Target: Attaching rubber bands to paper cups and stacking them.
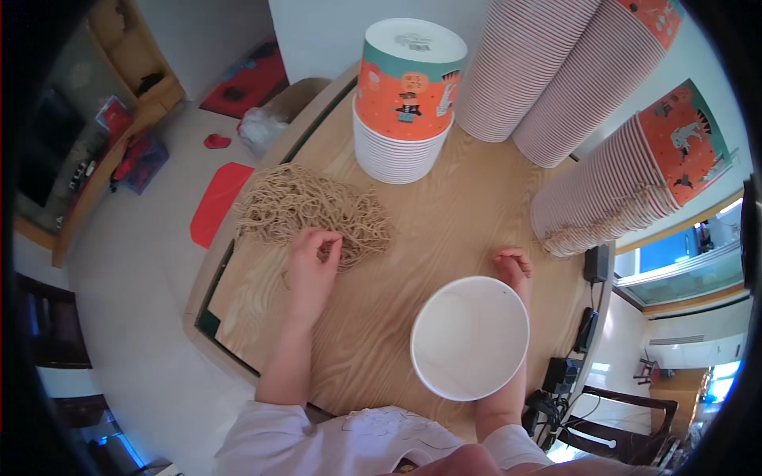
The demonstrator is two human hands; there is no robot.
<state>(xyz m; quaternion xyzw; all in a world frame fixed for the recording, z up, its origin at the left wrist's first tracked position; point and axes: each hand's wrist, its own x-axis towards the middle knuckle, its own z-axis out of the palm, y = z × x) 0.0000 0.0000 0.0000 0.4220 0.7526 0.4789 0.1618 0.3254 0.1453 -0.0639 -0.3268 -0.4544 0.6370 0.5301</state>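
My left hand (312,262) rests on the near edge of a pile of brown noodles (313,208) on the wooden table (429,230), its fingers curled into the strands. My right hand (514,264) holds an empty white paper bowl (470,337) by its far side, with the fingers showing above the rim. The bowl is upright, its white inside facing me, and sits to the right of the noodle pile.
A stack of upside-down orange and teal paper bowls (405,103) stands behind the noodles. Three long tilted stacks of the same bowls (627,182) lean at the back right. A red mat (216,202) lies on the floor to the left. Black chargers and cables (587,325) hang off the table's right edge.
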